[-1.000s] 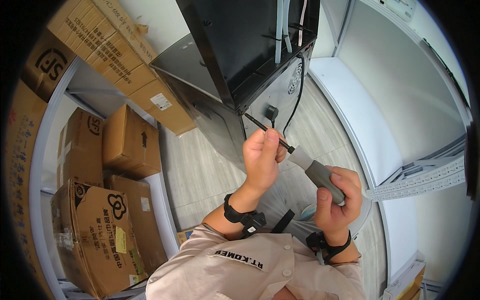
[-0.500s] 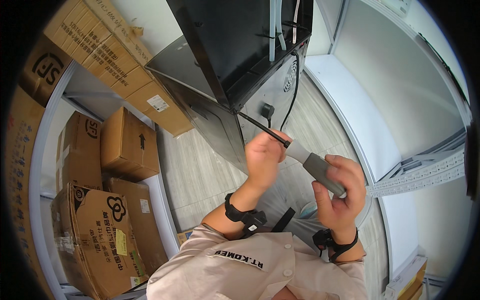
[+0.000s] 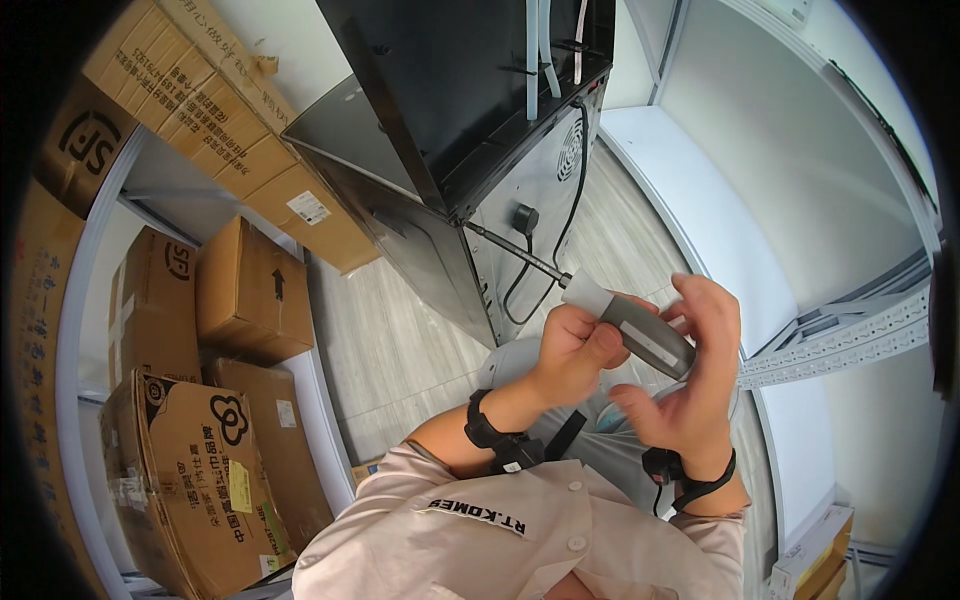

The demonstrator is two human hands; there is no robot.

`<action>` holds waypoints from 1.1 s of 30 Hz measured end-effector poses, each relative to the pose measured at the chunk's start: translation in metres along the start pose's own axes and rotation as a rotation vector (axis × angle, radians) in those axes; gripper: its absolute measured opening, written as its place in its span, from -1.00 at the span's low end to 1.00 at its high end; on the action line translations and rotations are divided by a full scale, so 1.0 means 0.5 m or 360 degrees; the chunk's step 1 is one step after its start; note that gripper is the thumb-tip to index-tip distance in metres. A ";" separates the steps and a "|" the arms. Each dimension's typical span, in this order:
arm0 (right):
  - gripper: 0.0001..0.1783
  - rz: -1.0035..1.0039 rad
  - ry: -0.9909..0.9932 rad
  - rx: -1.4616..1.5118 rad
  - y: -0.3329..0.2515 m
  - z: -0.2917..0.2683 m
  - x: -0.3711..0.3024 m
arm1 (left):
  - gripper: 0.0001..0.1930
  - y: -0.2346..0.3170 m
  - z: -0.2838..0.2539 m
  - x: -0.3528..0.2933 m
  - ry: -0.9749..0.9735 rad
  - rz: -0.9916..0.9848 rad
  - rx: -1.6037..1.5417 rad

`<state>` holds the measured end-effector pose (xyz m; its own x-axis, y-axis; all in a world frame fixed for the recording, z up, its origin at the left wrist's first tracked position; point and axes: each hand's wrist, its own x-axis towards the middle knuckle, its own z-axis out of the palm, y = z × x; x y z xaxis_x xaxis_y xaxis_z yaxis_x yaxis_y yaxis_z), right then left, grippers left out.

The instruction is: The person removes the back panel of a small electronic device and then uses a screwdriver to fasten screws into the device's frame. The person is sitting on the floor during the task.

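Observation:
A long-shaft screwdriver (image 3: 652, 340) with a grey handle and pale collar slants up and left. Its tip meets a lower corner of the black cabinet's raised panel (image 3: 440, 130). Closed around the front of the handle, near the collar, is my left hand (image 3: 575, 352). My right hand (image 3: 700, 385) is beside the handle's butt end, thumb and fingers spread apart. Whether its palm touches the handle cannot be made out. Below the panel stands the cabinet's metal back (image 3: 500, 265), with a round vent, a black plug (image 3: 524, 218) and a cable.
Pale tubes (image 3: 533, 70) hang inside the panel. Cardboard boxes (image 3: 255, 290) are stacked on the left, and a long carton (image 3: 230, 130) leans behind them. A white ledge (image 3: 700, 210) and a perforated metal strip (image 3: 850, 345) run along the right.
My left hand has moved from the shaft to the handle and gripped it. My right hand has let its fingers spread off the handle. The view has shifted slightly.

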<state>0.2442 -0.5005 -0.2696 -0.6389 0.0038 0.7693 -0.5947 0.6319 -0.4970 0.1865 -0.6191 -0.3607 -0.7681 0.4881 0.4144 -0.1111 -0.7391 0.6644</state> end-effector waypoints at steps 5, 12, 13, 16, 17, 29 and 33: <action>-0.60 0.0306 -0.0252 -0.0132 0.004 -0.017 -0.028 | -0.34 0.013 -0.002 0.001 -0.0034 -0.0020 0.0129; -0.63 -0.0438 -0.0157 -0.0256 0.034 -0.017 -0.023 | -0.36 0.012 -0.011 0.010 -0.0025 0.0236 0.0500; -0.61 -0.0470 -0.0170 -0.0284 0.038 -0.016 -0.022 | -0.39 0.003 -0.018 0.008 -0.0013 0.0247 0.0446; -0.54 -0.0412 -0.0109 -0.0248 0.037 -0.008 -0.022 | -0.47 -0.015 -0.035 -0.002 0.0007 0.0215 0.0296; -0.52 -0.0294 -0.0033 -0.0167 0.024 -0.001 -0.018 | -0.52 -0.010 -0.033 -0.001 0.0005 0.0168 0.0245; -0.48 -0.0282 -0.0194 -0.0140 0.030 0.000 -0.034 | -0.44 0.000 -0.047 0.009 -0.0025 0.0237 0.0021; -0.52 -0.0162 -0.0048 -0.0077 0.003 0.007 -0.016 | -0.47 0.008 -0.050 -0.001 0.0063 0.0150 0.0135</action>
<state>0.2465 -0.5025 -0.2779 -0.5915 -0.0850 0.8018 -0.6331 0.6647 -0.3966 0.1706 -0.6336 -0.3737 -0.7972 0.3984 0.4535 0.0150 -0.7379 0.6747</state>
